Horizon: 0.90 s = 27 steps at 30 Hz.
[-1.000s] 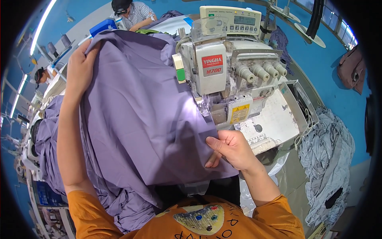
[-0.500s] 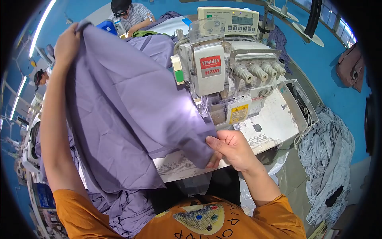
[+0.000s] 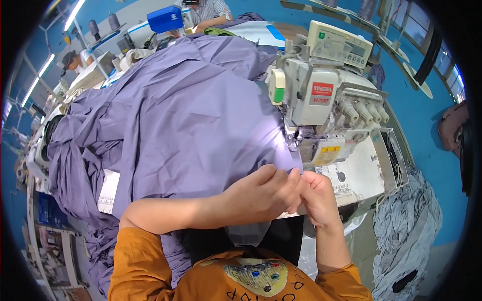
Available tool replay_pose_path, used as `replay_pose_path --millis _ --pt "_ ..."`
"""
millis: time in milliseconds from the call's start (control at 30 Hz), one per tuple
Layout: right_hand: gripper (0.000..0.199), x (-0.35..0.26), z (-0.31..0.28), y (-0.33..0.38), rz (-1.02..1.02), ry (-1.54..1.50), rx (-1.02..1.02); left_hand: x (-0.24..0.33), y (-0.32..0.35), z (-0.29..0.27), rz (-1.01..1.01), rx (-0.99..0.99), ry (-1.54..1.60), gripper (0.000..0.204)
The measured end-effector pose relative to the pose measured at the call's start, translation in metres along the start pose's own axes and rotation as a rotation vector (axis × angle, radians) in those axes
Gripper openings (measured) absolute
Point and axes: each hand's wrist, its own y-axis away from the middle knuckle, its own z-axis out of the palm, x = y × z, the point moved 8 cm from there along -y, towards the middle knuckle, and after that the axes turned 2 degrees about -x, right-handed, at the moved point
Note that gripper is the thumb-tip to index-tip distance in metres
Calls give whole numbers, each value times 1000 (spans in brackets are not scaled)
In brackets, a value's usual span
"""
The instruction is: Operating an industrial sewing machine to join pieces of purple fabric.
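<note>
A large purple fabric piece (image 3: 201,125) spreads over the table, its right edge running to the needle area of a white overlock sewing machine (image 3: 311,95). The machine's lamp lights the cloth beside the presser foot. Just in front of the machine, at the near right corner of the fabric, my two hands meet. My left hand (image 3: 268,190) is closed with its fingers pinched on the fabric's edge. Right beside it, my right hand (image 3: 320,198) pinches the same edge between thumb and fingers. Both sets of fingertips are partly hidden by each other.
A heap of pale grey fabric (image 3: 406,231) hangs at the right of the table. A control box (image 3: 341,44) tops the machine. Behind, a person in a striped shirt (image 3: 211,12) sits near a blue machine head (image 3: 165,19). More purple cloth hangs at the lower left.
My left hand has come down from the far upper left to beside my right hand. The raised cloth now lies spread over the table. The view has shifted left.
</note>
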Motion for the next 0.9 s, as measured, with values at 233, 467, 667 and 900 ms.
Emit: replay_pose_path --millis 233,467,667,900 --pt "26 -5 5 -2 29 11 10 -8 7 -16 16 70 -10 26" --pt "27 -4 5 -1 63 37 36 -9 9 -17 25 101 -9 25" --pt "27 -4 6 -2 55 14 31 -13 8 -14 -6 57 20 26" --pt "26 -3 3 1 52 71 29 -22 2 -17 -26 -24 58 27"
